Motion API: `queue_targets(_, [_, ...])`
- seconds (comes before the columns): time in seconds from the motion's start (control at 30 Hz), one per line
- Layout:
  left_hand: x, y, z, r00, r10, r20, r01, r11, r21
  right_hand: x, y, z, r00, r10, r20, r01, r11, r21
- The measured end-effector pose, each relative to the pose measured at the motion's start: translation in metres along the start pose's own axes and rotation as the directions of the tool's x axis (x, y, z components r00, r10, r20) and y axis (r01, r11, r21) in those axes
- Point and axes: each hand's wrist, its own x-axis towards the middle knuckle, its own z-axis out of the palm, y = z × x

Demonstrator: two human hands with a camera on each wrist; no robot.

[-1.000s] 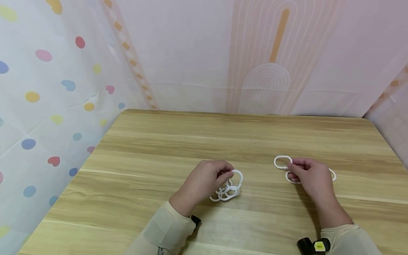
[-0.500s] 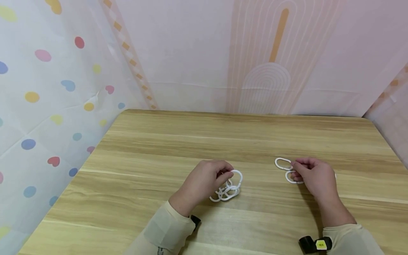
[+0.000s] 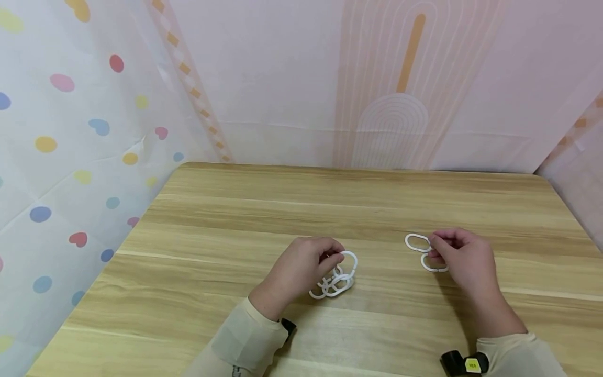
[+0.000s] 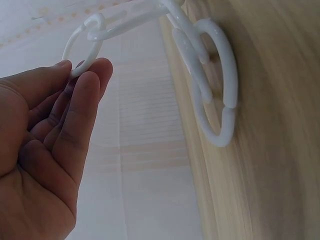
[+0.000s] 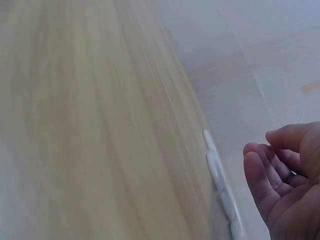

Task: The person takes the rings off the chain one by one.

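Note:
My left hand (image 3: pixel 299 273) pinches a white plastic link (image 4: pixel 98 46) between thumb and fingers. More linked white rings (image 3: pixel 338 285) hang from it in a bunch, close over the wooden table; the left wrist view shows them joined in a chain. My right hand (image 3: pixel 465 262) is over a second group of links, fingers loosely bent and nothing visible between them. One white link (image 3: pixel 410 242) lies just beyond its fingertips, another link (image 3: pixel 428 266) partly beneath them. In the right wrist view several white links (image 5: pixel 220 180) lie in a row beside the hand; the palm hides some in the head view.
The wooden table (image 3: pixel 264 209) stretches to a far edge against a pale patterned curtain (image 3: pixel 282 78). At the left hangs a cloth with coloured dots and hearts (image 3: pixel 70 131). A black wrist camera (image 3: pixel 464 363) sits below the right hand.
The right hand has shifted slightly right and back from the upper link, which has turned and settled a little. The left hand and its bunch have stayed nearly still.

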Motion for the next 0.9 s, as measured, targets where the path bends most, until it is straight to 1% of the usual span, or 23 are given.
queue_targets(0.2, [0.0,0.0,0.0,1.0,0.007,-0.008,-0.007,1.0,-0.013,-0.007,-0.011,0.011,0.999,-0.037,0.035,0.037,0.999,-0.005])
queue_targets(0.27, [0.0,0.001,0.001,1.0,0.015,-0.01,-0.015,1.0,-0.021,-0.011,-0.015,0.017,0.997,-0.069,0.045,0.07,0.997,-0.022])
queue_targets(0.37, [0.0,0.001,0.003,1.0,0.03,-0.009,-0.031,0.999,-0.028,-0.019,-0.022,0.027,0.99,-0.121,0.074,0.125,0.991,-0.052])
queue_targets(0.53, [0.001,0.003,0.006,0.998,0.067,0.008,-0.067,0.997,-0.031,-0.034,-0.034,0.04,0.974,-0.178,0.14,0.193,0.976,-0.1])
queue_targets(0.6, [0.002,0.004,0.008,0.997,0.079,0.016,-0.079,0.996,-0.03,-0.039,-0.038,0.044,0.967,-0.202,0.158,0.222,0.968,-0.121])
queue_targets(0.7, [0.003,0.006,0.009,0.995,0.098,0.032,-0.097,0.995,-0.032,-0.046,-0.042,0.05,0.948,-0.263,0.178,0.288,0.949,-0.132])
queue_targets(0.8, [0.004,0.008,0.012,0.992,0.119,0.044,-0.118,0.993,-0.029,-0.051,-0.043,0.055,0.926,-0.317,0.206,0.346,0.93,-0.124])
queue_targets(0.9, [0.004,0.009,0.013,0.99,0.133,0.053,-0.131,0.991,-0.027,-0.054,-0.043,0.059,0.907,-0.351,0.232,0.383,0.918,-0.106])
